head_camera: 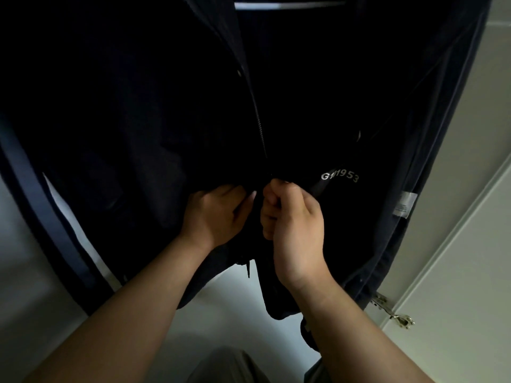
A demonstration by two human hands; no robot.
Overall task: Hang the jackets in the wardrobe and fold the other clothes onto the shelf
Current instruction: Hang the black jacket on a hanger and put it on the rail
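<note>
Down at the bottom edge, the person's grey trousers [226,366] just peek into view, and both bare forearms reach up and forward from there. The left hand [215,214] grips the left front panel of the dark navy jacket [138,120], its fingers curled into the cloth by the opening, with the thumb pressed against the fabric edge. Right beside it, nearly touching, the right hand [293,222] is balled into a fist round the other front edge, its fingers pressed together and tucked tightly in. The two hands meet at the foot of the zipper [258,117], which runs up between the panels. Whether a slider is pinched there cannot be told; it is too dark. A short drawcord [249,268] dangles from the hem below the hands. White printed lettering [340,175] shows on the right panel, partly creased. Further right, a white care label [404,204] hangs on the lining. The jacket hangs inside the wardrobe, under the pale rail [290,5] at the top. Off to the right stands the open wardrobe door [456,272] with its metal hinge [392,310].
</note>
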